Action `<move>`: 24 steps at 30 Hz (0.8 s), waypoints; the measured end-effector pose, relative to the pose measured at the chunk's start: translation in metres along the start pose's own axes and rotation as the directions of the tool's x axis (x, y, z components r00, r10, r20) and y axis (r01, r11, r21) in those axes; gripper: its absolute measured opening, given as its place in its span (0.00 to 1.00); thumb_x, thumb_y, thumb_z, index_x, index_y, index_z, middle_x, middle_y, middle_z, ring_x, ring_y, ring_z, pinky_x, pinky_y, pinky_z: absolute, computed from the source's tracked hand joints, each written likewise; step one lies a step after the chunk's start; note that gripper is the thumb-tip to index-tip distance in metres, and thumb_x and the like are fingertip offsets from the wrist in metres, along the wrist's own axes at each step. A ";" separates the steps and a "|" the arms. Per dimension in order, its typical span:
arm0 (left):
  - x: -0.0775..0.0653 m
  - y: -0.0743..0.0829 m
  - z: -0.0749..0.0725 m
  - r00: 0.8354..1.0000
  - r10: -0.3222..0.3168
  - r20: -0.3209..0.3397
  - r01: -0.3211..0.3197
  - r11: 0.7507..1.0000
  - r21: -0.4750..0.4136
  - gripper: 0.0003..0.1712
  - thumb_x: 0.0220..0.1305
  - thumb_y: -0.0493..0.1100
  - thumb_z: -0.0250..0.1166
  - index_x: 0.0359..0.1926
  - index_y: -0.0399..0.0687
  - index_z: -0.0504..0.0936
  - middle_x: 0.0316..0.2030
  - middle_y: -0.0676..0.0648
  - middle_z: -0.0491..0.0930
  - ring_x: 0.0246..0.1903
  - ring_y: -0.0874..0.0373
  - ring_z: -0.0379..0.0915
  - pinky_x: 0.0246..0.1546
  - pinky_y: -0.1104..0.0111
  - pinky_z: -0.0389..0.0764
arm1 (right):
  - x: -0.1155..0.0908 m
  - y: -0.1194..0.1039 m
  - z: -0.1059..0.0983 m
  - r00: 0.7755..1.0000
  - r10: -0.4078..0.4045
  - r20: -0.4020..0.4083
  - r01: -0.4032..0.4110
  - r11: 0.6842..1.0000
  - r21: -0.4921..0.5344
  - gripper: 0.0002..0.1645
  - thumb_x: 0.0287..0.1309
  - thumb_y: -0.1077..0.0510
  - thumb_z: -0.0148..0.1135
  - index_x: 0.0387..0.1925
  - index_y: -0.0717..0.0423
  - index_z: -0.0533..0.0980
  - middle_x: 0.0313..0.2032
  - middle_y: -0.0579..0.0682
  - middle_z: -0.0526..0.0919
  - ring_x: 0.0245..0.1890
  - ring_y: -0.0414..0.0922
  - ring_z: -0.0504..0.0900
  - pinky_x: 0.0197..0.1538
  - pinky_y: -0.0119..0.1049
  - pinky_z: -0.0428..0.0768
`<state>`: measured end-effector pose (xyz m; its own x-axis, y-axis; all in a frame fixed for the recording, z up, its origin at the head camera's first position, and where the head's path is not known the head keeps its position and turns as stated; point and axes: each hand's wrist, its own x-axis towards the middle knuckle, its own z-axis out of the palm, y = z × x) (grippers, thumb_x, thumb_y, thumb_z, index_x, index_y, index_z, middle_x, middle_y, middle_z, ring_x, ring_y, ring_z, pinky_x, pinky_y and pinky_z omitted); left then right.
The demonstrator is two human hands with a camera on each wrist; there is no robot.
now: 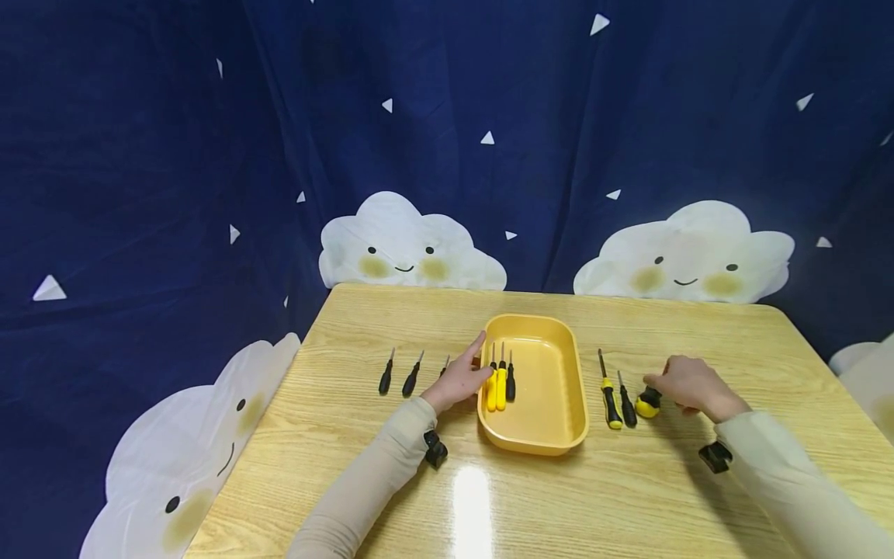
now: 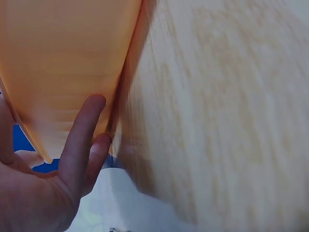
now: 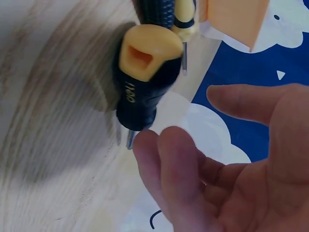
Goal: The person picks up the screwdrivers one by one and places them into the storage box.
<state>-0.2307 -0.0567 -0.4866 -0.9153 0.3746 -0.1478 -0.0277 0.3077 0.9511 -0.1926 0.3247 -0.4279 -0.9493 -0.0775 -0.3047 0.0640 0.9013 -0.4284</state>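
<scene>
My left hand (image 1: pixel 459 380) holds the left wall of a yellow plastic tray (image 1: pixel 576 388), with the thumb over the rim and the fingers along the outer side. Inside the tray, at its left, lie two yellow-handled screwdrivers (image 1: pixel 501 392) and a black one (image 1: pixel 511 384). On the right, a stubby black and yellow screwdriver (image 3: pixel 147 77) lies on the table. My right hand (image 1: pixel 691 384) is just beside it, fingertips (image 3: pixel 176 140) close to its short shaft and thumb spread apart. Nothing is between thumb and fingers in the right wrist view.
Between tray and stubby screwdriver lie a long black and yellow screwdriver (image 1: pixel 610 404) and a slim black one (image 1: pixel 627 407). Left of the tray are black screwdrivers (image 1: pixel 385 379), (image 1: pixel 410 382), one partly behind my left hand. A dark blue curtain (image 1: pixel 433 155) hangs behind the wooden table (image 1: pixel 335 450).
</scene>
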 end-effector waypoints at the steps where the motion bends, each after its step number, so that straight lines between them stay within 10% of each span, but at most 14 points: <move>1: 0.000 0.000 0.000 1.000 0.001 -0.002 -0.001 1.000 0.001 0.43 0.67 0.42 0.56 0.74 0.68 0.44 0.50 0.41 0.72 0.39 0.51 0.77 0.25 0.60 0.84 | 0.000 0.000 0.001 1.000 0.006 0.007 -0.006 1.000 0.000 0.26 0.61 0.47 0.53 0.09 0.48 0.62 0.08 0.41 0.59 0.08 0.39 0.66 0.21 0.39 0.79; 24: -0.002 0.002 -0.001 1.000 0.005 -0.001 -0.005 1.000 0.022 0.42 0.67 0.43 0.55 0.75 0.66 0.44 0.51 0.39 0.72 0.42 0.51 0.76 0.27 0.63 0.84 | 0.002 0.007 0.018 0.997 0.071 0.037 -0.071 0.997 0.014 0.26 0.62 0.45 0.54 0.11 0.47 0.61 0.12 0.46 0.65 0.14 0.46 0.78 0.20 0.39 0.81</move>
<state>-0.2296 -0.0571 -0.4839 -0.9158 0.3756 -0.1425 -0.0139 0.3250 0.9456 -0.1890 0.3229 -0.4468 -0.9305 -0.0291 -0.3651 0.1358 0.8983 -0.4178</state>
